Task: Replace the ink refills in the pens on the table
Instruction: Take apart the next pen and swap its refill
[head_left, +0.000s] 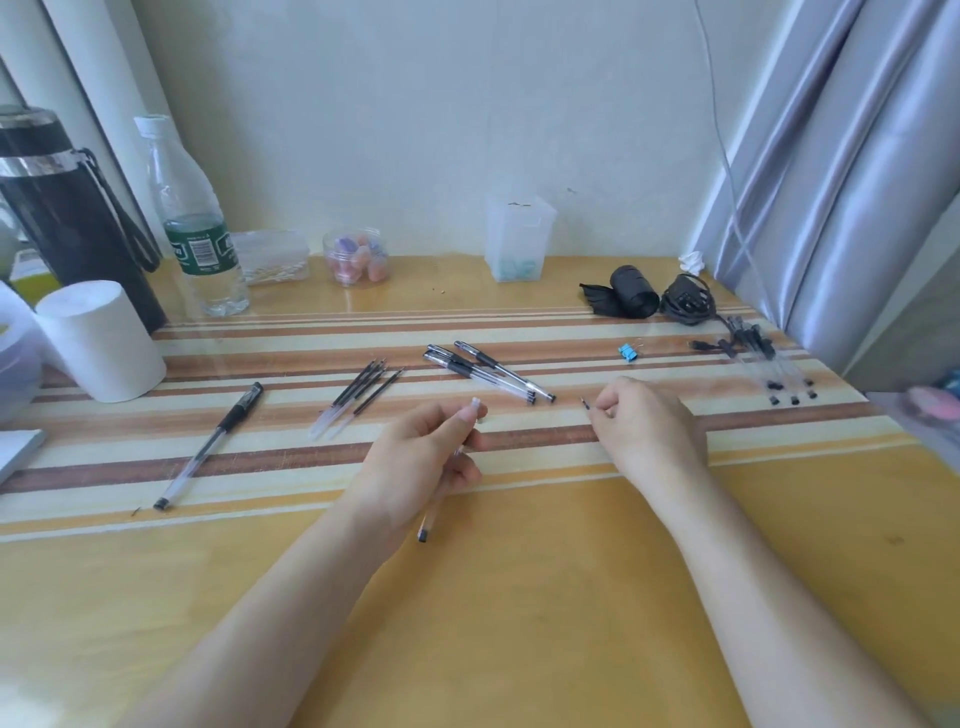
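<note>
The left hand (426, 457) curls round a clear pen barrel (430, 512), its open mouth up by the thumb and its black end plug pointing back toward the person. The right hand (649, 431) pinches a small dark piece (585, 403) at its fingertips. It is too small to tell whether this is the pen's tip cone or the end of a refill. Both hands hover over the bench (519, 623), just in front of the 3 pens (488, 371) lying side by side. Left of those 3 pens lies a loose bundle of about 4 refills (358, 397), and further left of them 1 more pen (208, 452). Well to their right sits a blurred group of pens (774, 364). The step in hand looks like refitting this barrel. To do it well, hold the barrel steady with its mouth up, line the piece up with the bore before pushing, and twist gently rather than forcing it.
</note>
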